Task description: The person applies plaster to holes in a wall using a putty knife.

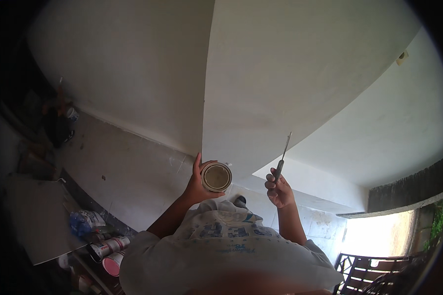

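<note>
White shirt (221, 246) nearest the lens. Left hand (196, 189) wraps a small open tin (216, 177), chest-high by the wall corner (204, 98); rigid, likely light, gripped round its side. Right hand (279, 191) pinches a thin scraper (283, 157), blade up.

Round can (216, 177) in left hand (198, 186), left of putty knife (282, 157) upright in right hand (279, 191); wall corner (203, 98) behind both. Plastic bag (83, 221) and cans (110, 246) on floor, lower left.
</note>
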Tool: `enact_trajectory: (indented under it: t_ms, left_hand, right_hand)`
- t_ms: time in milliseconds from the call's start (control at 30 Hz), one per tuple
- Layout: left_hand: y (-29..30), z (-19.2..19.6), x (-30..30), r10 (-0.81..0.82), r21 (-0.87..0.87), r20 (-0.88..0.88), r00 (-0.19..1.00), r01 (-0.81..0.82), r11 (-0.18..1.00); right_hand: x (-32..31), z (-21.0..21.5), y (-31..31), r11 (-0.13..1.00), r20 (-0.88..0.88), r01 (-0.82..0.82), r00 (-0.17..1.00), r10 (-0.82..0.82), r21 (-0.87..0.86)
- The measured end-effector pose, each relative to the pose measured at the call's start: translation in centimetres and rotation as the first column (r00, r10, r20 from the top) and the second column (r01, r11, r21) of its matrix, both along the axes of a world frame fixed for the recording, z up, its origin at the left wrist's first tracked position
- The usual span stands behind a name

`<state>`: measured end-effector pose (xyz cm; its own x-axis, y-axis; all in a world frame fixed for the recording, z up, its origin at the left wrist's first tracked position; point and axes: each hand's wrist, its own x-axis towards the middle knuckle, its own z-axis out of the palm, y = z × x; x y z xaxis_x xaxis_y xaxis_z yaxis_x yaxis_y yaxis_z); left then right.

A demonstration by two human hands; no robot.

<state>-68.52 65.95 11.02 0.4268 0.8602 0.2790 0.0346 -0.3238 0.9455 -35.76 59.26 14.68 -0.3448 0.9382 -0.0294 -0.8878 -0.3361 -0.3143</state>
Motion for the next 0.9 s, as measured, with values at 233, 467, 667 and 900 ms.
enact_trajectory:
  t_ms: [233, 467, 667, 900]
  left_hand:
    - [-1.6, -0.5, 0.2, 0.083, 0.077, -0.005, 0.997, -0.082, 0.994]
    - [-2.9, -1.5, 0.4, 0.099, 0.011, 0.029, 0.995, -0.1, 0.995]
    - [-2.3, -1.3, 1.3, 0.091, 0.022, 0.03, 0.995, -0.091, 0.996]
    - [-1.7, -1.0, 1.7, 0.022, 0.05, 0.003, 1.0, -0.022, 0.999]
  right_hand:
    - [-2.5, 1.5, 1.8, 0.98, 0.372, -0.159, 0.922, 0.104, 0.12]
    - [-4.2, 1.3, 1.9, 0.879, 0.67, -0.393, 0.732, 0.122, 0.269]
    - [-4.2, 2.3, 1.0, 0.912, 0.725, -0.336, 0.686, 0.065, 0.237]
    - [-3.9, 1.3, 0.3, 0.901, 0.674, -0.087, 0.695, -0.251, 0.425]
